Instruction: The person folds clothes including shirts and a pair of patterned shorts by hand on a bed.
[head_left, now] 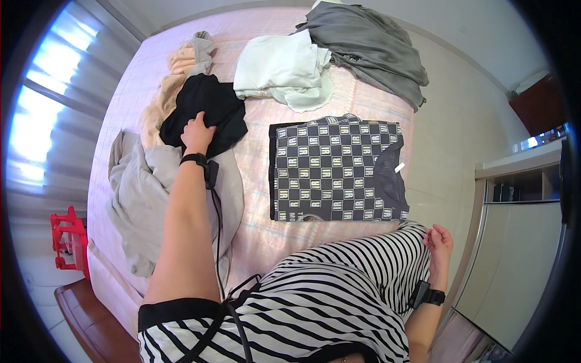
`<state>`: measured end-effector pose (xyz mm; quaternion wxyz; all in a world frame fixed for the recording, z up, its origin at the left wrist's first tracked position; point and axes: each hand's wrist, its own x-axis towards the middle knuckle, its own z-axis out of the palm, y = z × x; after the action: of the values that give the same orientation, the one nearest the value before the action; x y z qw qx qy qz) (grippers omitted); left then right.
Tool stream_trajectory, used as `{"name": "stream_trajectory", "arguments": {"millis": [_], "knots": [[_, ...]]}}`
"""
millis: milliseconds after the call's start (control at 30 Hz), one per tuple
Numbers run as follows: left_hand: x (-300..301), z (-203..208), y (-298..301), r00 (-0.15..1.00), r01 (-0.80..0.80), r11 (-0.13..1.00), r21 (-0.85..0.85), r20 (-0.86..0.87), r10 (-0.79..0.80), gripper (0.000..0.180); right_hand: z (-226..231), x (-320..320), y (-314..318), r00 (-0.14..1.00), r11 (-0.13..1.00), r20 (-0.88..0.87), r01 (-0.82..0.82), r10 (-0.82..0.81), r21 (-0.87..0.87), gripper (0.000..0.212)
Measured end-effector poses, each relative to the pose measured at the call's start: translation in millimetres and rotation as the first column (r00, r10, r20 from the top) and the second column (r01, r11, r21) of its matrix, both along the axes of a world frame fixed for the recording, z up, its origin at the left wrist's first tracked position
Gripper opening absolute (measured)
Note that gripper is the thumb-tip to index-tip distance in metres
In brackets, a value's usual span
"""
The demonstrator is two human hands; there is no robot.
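My left hand (198,133) reaches out onto a crumpled black garment (225,112), its thumb and forefinger apart on the cloth. Some of its other fingers are hard to make out. Down at my right side, my right hand (438,243) holds nothing, with loosely bent fingers. Between the arms lies a flat folded dark grey garment with a checked pattern (327,169), a black edge showing along its left. Beneath and beside my left forearm spreads a rumpled light grey garment (142,187). A peach-coloured garment (158,109) runs along the far side of the black one.
The clothes lie on a bed with a pale pink sheet (254,206). Farther back are a folded white garment (278,63) and a heap of grey clothing (375,45). A red plastic object (71,242) stands left of the bed; a cabinet (514,260) stands at right.
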<state>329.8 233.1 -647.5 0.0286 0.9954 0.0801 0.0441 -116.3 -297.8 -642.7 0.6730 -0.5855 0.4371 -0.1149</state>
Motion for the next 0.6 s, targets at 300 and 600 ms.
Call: {"name": "stream_trajectory", "arguments": {"millis": [300, 600], "knots": [[35, 74, 18, 0.973, 0.179, 0.203, -0.963, 0.204, 0.108, 0.010, 15, -49, 7, 0.995, 0.997, 0.066, 0.077, -0.078, 0.011, 0.018], [-108, 286, -159, 0.603, 0.719, -0.007, -0.695, 0.629, -0.492, 0.015, 122, 24, 56, 0.945, 0.963, 0.228, -0.193, 0.233, -0.186, 0.027]]}}
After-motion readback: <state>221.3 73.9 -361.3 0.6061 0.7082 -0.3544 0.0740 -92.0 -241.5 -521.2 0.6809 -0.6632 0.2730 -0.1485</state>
